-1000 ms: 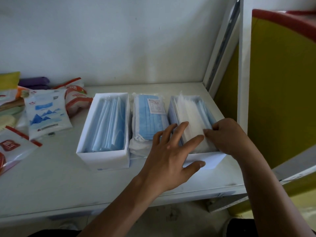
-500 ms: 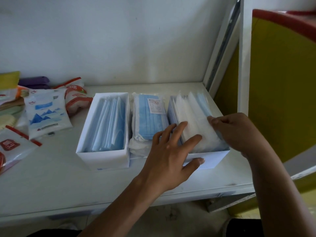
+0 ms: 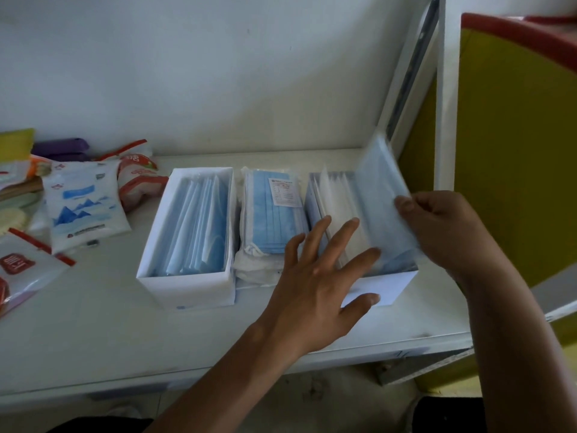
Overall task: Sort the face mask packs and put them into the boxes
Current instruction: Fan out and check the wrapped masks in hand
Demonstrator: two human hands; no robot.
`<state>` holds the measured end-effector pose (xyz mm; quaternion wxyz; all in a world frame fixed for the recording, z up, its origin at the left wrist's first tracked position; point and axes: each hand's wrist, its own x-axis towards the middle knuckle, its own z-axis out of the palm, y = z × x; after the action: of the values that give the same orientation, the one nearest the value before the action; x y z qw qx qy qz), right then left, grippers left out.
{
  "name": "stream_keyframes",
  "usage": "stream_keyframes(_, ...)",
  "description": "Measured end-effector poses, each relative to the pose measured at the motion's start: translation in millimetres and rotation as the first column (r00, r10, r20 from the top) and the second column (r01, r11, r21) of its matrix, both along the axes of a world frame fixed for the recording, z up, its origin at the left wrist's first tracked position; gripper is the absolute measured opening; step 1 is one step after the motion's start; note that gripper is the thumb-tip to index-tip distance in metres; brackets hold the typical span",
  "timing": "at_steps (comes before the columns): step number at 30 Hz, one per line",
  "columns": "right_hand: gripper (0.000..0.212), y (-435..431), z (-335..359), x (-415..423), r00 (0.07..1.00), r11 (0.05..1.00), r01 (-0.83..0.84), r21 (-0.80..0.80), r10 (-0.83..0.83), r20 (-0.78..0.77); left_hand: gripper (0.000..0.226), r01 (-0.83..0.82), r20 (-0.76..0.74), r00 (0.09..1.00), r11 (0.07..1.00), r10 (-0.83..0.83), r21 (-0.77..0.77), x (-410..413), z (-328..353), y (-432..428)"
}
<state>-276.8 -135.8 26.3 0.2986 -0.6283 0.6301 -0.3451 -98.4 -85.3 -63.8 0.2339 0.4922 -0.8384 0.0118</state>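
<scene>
The right hand is pinching a blue mask pack by its right edge, holding it tilted over the right box, its long axis running near to far. The left hand is lying open, fingers spread on the white packs standing in that box. Left of it on the bench are lying a bagged mask stack and the left box, both pointing near to far.
</scene>
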Motion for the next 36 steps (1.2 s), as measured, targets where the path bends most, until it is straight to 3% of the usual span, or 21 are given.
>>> stream_keyframes(2,0.037,-0.8,3.1,-7.3,0.994,0.998,0.009,-0.059,-0.003,0.106,0.053,-0.013,0.003,1.0,1.0,0.013,0.014,-0.1,-0.4,-0.7)
stream_keyframes(4,0.052,2.8,10.0,-12.6,0.969,0.995,0.004,-0.101,0.021,0.245,0.056,-0.015,-0.03,0.999,1.0,0.016,0.024,-0.4,0.9,0.9)
stream_keyframes(6,0.07,4.7,15.5,-16.9,0.922,0.993,-0.022,-0.118,0.066,0.382,0.062,0.017,-0.194,0.981,0.993,0.007,0.118,0.2,7.5,5.1)
stream_keyframes(7,0.066,6.8,18.9,-16.1,0.882,0.99,-0.036,-0.136,0.096,0.461,0.066,0.061,-0.353,0.935,0.976,0.016,0.207,0.6,12.4,6.4)
stream_keyframes(9,0.055,8.7,21.0,-10.8,0.793,0.982,-0.05,-0.182,0.15,0.59,0.077,0.221,-0.69,0.72,0.917,0.076,0.332,1.5,26.1,7.3)
stream_keyframes(12,0.061,12.7,13.2,11.1,0.738,0.973,-0.095,-0.211,0.211,0.641,0.077,0.477,-0.935,0.337,0.836,0.112,0.272,7.7,45.5,5.0)
stream_keyframes(14,0.049,13.6,3.1,28.9,0.759,0.971,-0.135,-0.197,0.229,0.61,0.056,0.538,-0.948,0.173,0.781,0.265,0.317,14.9,53.7,3.9)
stream_keyframes(17,0.05,17.0,-6.8,49.3,0.786,0.966,-0.186,-0.181,0.257,0.563,0.019,0.29,-0.916,0.218,0.874,0.337,0.391,23.0,54.9,2.8)
stream_keyframes(19,0.037,21.6,-6.4,58.8,0.808,0.956,-0.197,-0.215,0.283,0.517,0.006,0.152,-0.918,0.243,0.923,0.312,0.354,28.6,56.3,4.3)
stream_keyframes(22,0.014,28.3,-4.8,69.6,0.83,0.964,-0.117,-0.238,0.226,0.51,0.014,0.132,-0.909,0.221,0.913,0.354,0.387,38.8,56.0,4.4)
stream_keyframes(25,0.013,24.6,-12.2,75.1,0.82,0.977,-0.045,-0.208,0.155,0.55,0.043,0.425,-0.863,0.003,0.78,0.505,0.459,49.2,56.3,3.2)
stream_keyframes(27,0.013,22.8,-15.3,78.2,0.777,0.987,-0.04,-0.155,0.129,0.617,0.054,0.532,-0.813,-0.065,0.709,0.579,0.462,54.6,60.0,3.7)
stream_keyframes(29,0.013,21.6,-17.2,81.6,0.748,0.992,-0.034,-0.122,0.106,0.655,0.047,0.495,-0.828,-0.086,0.745,0.554,0.447,54.4,57.2,4.5)
stream_keyframes(32,0.017,20.4,-20.5,84.3,0.728,0.997,0.011,-0.08,0.047,0.683,0.02,0.333,-0.88,-0.136,0.858,0.455,0.392,52.1,48.5,4.6)
stream_keyframes(36,0.031,20.5,-19.6,86.4,0.709,0.999,0.017,-0.05,0.023,0.705,0.023,0.188,-0.921,-0.185,0.933,0.342,0.308,51.5,44.2,5.7)
